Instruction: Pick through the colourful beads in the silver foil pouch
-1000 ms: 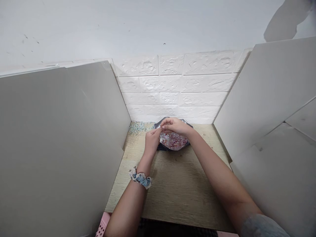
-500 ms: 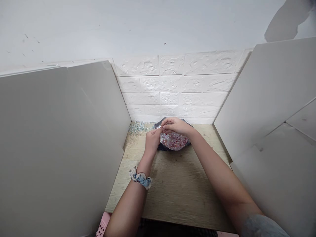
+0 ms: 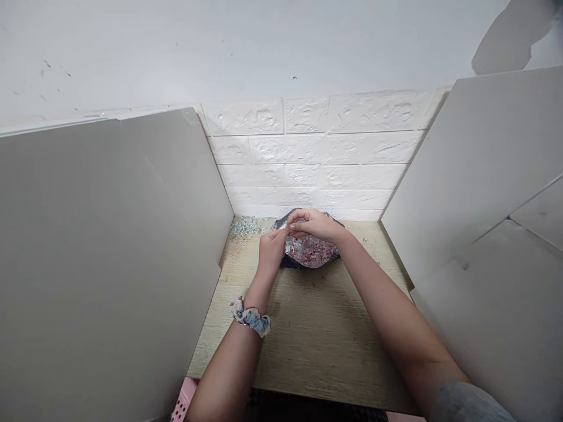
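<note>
An opened dark bag with a silvery inside (image 3: 335, 253) lies near the back of the wooden table, and small pink, red and clear beads (image 3: 310, 251) fill it. Over the bag's left part, my left hand (image 3: 272, 247) and my right hand (image 3: 311, 225) meet at the fingertips. Both hands are closed in a pinch. Whatever is between the fingers is too small to make out. A blue and white scrunchie (image 3: 250, 317) is round my left wrist.
Pale blue-green beads (image 3: 248, 227) are scattered at the table's back left corner. Grey panels stand on the left (image 3: 109, 252) and right (image 3: 461, 176), with a white brick-patterned wall (image 3: 308, 149) behind. A pink perforated object (image 3: 183, 401) shows at the lower left.
</note>
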